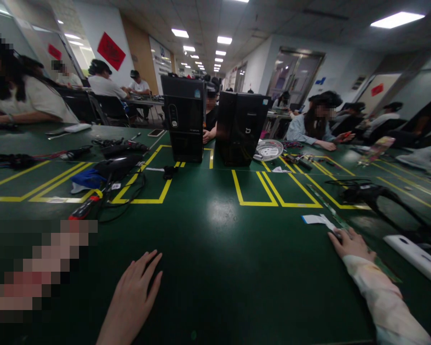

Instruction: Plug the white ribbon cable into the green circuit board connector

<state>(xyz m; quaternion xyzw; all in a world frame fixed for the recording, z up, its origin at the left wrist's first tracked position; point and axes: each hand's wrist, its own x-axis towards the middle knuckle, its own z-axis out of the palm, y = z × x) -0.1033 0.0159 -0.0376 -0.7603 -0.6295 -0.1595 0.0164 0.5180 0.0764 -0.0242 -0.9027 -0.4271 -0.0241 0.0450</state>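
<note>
My left hand is palm down over the dark green tabletop, fingers stretched out and a little apart, holding nothing. Off to the right, my right hand, below a pale sleeve, has its thumb and fingers around a long, thin green strip that looks like a narrow circuit board. The strip lies slantwise, and the hand covers its middle. A white flat ribbon cable with a blue end runs from beside the fingertips to the left. How firmly the fingers grip cannot be made out.
Two black computer towers stand ahead, with a person behind. A red-and-black-handled tool and cables lie left. Right are a black curved frame, a white bar-shaped object and a round white basket.
</note>
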